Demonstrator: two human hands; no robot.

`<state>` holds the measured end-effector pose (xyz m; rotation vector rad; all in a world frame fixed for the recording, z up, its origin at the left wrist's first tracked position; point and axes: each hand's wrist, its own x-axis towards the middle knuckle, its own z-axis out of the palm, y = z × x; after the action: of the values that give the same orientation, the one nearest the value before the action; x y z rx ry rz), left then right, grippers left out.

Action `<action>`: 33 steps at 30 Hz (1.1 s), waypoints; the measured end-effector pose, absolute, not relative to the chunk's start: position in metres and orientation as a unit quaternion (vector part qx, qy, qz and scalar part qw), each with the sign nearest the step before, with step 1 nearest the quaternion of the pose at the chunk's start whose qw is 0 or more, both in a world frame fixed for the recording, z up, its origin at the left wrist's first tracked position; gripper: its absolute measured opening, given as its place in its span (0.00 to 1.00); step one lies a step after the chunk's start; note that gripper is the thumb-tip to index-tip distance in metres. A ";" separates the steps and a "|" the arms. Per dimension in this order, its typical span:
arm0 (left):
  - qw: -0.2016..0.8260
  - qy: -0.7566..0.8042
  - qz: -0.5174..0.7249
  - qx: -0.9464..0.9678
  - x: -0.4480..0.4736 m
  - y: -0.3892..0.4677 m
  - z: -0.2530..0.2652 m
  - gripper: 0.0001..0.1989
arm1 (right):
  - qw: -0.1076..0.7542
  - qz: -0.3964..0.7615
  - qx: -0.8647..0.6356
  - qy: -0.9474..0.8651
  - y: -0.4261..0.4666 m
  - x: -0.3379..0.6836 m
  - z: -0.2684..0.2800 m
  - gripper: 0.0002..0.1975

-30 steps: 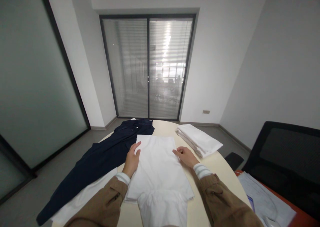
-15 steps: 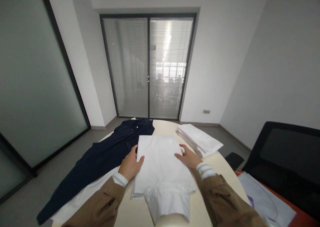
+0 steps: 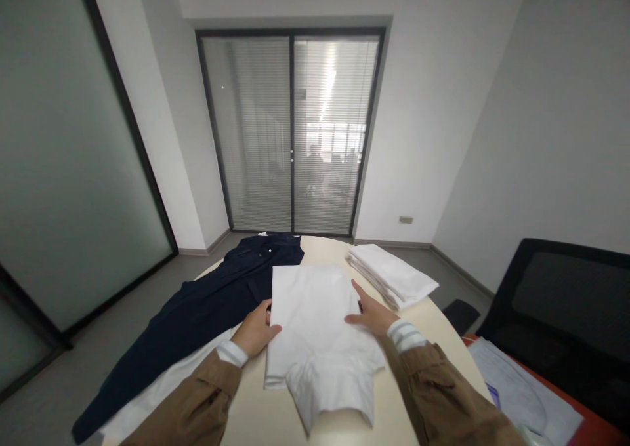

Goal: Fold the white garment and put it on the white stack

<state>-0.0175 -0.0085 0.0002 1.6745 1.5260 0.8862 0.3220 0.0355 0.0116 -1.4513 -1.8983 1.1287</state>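
Cotton, we judged: the white shirt [image 3: 315, 321] lay half-folded at the near middle of the round table [image 3: 433, 328], light, limp and quick to slide or crease, best taken at its two side edges. Our left hand [image 3: 254, 331] curled loosely on its left edge; our right hand [image 3: 373, 313] lay open and flat on the right. Whether the left pinched cloth, we could not tell. A navy garment [image 3: 207, 308] crowded the left, folded whites [image 3: 394, 275] the far right; the near rim stayed free.
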 end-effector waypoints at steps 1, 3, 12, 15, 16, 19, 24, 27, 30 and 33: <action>0.353 0.588 0.360 0.633 -0.014 -0.008 -0.001 0.29 | 0.263 0.403 -0.533 -0.696 0.036 0.321 0.010 0.59; 0.360 0.576 0.402 0.614 -0.008 -0.008 -0.004 0.32 | 0.293 0.369 -0.532 -0.704 0.037 0.319 0.007 0.53; 0.408 0.505 0.310 0.695 -0.009 -0.037 0.015 0.48 | 0.242 0.363 -0.536 -0.723 0.021 0.336 0.021 0.50; 0.409 0.498 0.236 0.727 -0.012 -0.044 0.026 0.36 | 0.212 0.415 -0.469 -0.750 0.014 0.343 0.023 0.42; 0.400 0.507 0.215 0.732 -0.013 -0.045 0.029 0.32 | 0.199 0.421 -0.452 -0.761 0.013 0.344 0.023 0.36; 0.378 0.524 0.168 0.744 -0.016 -0.044 0.034 0.25 | 0.162 0.416 -0.440 -0.779 0.013 0.346 0.023 0.20; 0.380 0.493 0.178 0.762 -0.015 -0.047 0.037 0.21 | 0.160 0.438 -0.435 -0.771 0.009 0.344 0.029 0.19; 0.423 0.467 0.196 0.752 -0.009 -0.051 0.039 0.26 | 0.162 0.464 -0.417 -0.764 0.006 0.342 0.033 0.21; 0.420 0.449 0.211 0.760 -0.004 -0.050 0.036 0.19 | 0.138 0.485 -0.417 -0.756 0.004 0.342 0.034 0.22; 0.420 0.453 0.241 0.749 -0.001 -0.046 0.029 0.15 | 0.144 0.496 -0.417 -0.748 0.004 0.344 0.033 0.21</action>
<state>-0.0007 -0.0459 0.0292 1.8774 1.1349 0.6034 0.3437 0.0041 0.0330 -1.2011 -2.1557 1.4293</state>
